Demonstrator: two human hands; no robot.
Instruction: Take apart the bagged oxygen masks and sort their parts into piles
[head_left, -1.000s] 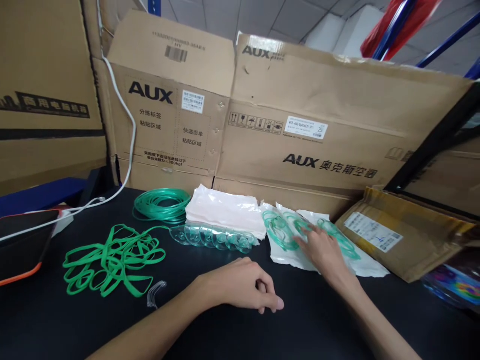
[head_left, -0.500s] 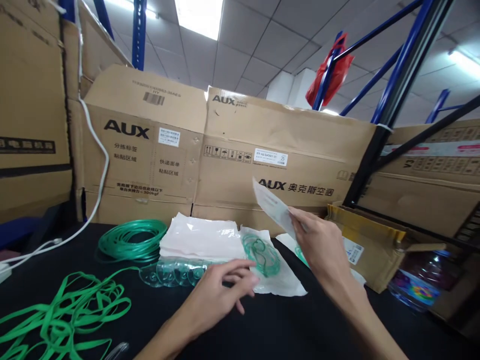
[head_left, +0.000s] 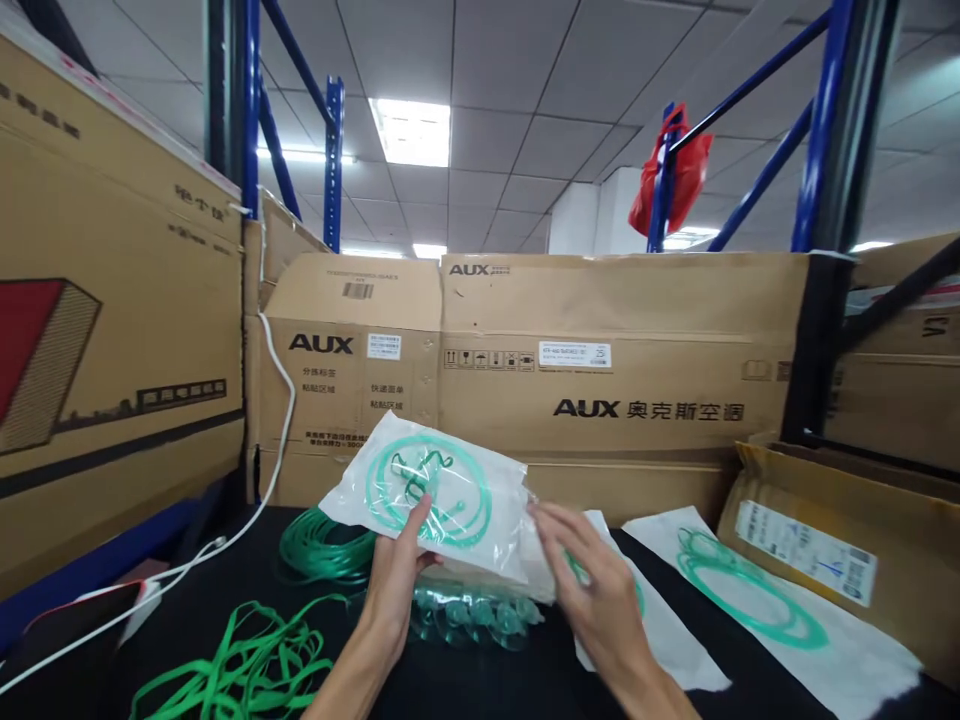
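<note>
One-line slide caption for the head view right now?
Both hands, left and right, hold up a clear packet of coiled green tubing over the black table.

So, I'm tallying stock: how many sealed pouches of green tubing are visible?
3: one held up by both hands, one behind the right hand, one far right. More may be hidden.

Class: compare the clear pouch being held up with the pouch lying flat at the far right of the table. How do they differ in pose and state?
The held pouch is raised off the table and tilted, gripped by the left hand with the right hand at its edge; the far-right pouch lies flat, untouched. The held pouch looks crinkled, the far-right one smooth. Both contain coiled green tubing.
</note>
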